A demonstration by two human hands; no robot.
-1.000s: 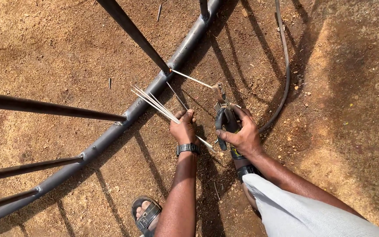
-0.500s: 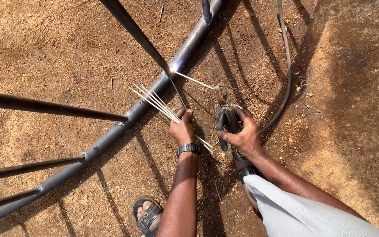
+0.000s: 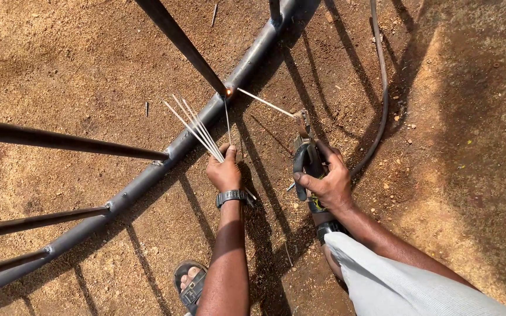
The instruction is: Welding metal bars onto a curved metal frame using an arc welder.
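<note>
Left hand (image 3: 225,171) fist closed around bundle of thin pale welding rods (image 3: 197,129), mid-frame: light, stiff, brittle-coated, best gripped at bare ends. Right hand (image 3: 325,181) fingers wrapped on dark electrode holder (image 3: 301,159).

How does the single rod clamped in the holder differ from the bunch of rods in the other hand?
The single rod sits in the holder gripped by the right hand, its tip glowing at the curved pipe. The bunch of rods is fanned out in the left hand, with no tip glowing. Both look thin, straight and pale.
</note>
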